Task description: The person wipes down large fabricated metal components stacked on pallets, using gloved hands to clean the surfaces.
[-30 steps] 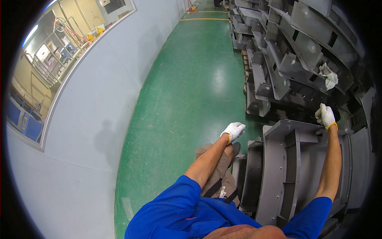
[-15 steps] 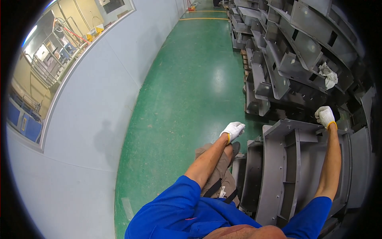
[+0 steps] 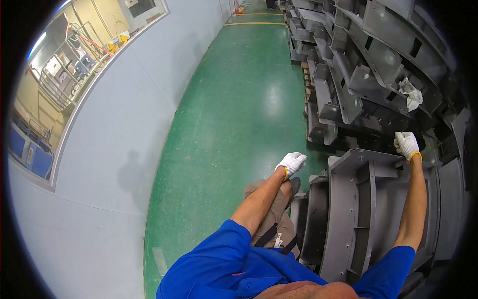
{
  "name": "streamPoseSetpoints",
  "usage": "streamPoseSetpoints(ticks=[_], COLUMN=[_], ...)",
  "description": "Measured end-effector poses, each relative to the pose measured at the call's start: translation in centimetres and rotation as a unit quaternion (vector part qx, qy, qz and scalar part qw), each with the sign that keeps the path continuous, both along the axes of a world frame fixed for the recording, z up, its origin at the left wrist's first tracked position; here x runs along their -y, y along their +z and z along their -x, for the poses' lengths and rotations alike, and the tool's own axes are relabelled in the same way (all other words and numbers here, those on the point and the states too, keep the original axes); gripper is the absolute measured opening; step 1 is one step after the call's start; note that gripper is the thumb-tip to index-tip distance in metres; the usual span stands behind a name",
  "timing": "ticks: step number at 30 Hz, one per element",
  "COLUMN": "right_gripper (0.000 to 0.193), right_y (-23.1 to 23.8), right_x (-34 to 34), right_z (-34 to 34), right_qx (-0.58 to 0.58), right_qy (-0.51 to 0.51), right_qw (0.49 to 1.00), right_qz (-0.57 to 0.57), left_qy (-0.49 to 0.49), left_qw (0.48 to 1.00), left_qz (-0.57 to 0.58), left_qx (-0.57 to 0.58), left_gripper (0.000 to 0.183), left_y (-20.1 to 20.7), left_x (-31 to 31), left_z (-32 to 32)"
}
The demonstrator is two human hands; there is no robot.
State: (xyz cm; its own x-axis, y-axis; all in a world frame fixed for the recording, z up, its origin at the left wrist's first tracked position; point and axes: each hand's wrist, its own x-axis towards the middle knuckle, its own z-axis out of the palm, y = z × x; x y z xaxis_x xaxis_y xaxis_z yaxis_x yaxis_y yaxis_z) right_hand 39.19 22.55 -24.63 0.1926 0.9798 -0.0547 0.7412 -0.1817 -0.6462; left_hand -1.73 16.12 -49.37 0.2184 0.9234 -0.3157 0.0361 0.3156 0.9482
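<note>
My left hand [image 3: 292, 164], in a white knit glove with a yellow cuff, is curled into a loose fist above my leg and the green floor. Nothing shows sticking out of it. Farther right, my right hand [image 3: 407, 144], gloved the same way, is closed above the far end of a large grey metal part [image 3: 338, 219]. What it grips, if anything, is hidden by its fingers. This curved part, with ribs and small holes, stands along my right side beneath my right forearm.
Stacks of grey bent-metal parts [image 3: 348, 74] rise ahead on the right, partly on wooden pallets [image 3: 306, 77]. A crumpled white cloth [image 3: 412, 94] hangs on one. A pale wall [image 3: 114, 119] with a window runs along the left of the green floor [image 3: 234, 99].
My right hand has turned very slightly at the far end of the metal part. My left hand and the parts look unchanged.
</note>
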Motion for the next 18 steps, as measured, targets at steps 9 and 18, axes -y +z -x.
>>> streamPoseSetpoints(ticks=[9,18], right_gripper=[0.064,0.054], right_y=[0.7,-0.2], right_x=[0.7,0.1], right_z=[0.6,-0.3], right_qx=[-0.002,-0.030], right_qy=[-0.002,0.013], right_qw=[1.000,0.999], right_qz=[-0.010,-0.025], left_qy=[0.006,0.001], left_qw=[1.000,1.000], left_qz=[0.002,-0.003], left_qx=[-0.008,-0.011], left_gripper=[0.032,0.032], left_y=[0.0,-0.3], left_x=[0.1,0.0], left_z=[0.1,0.2])
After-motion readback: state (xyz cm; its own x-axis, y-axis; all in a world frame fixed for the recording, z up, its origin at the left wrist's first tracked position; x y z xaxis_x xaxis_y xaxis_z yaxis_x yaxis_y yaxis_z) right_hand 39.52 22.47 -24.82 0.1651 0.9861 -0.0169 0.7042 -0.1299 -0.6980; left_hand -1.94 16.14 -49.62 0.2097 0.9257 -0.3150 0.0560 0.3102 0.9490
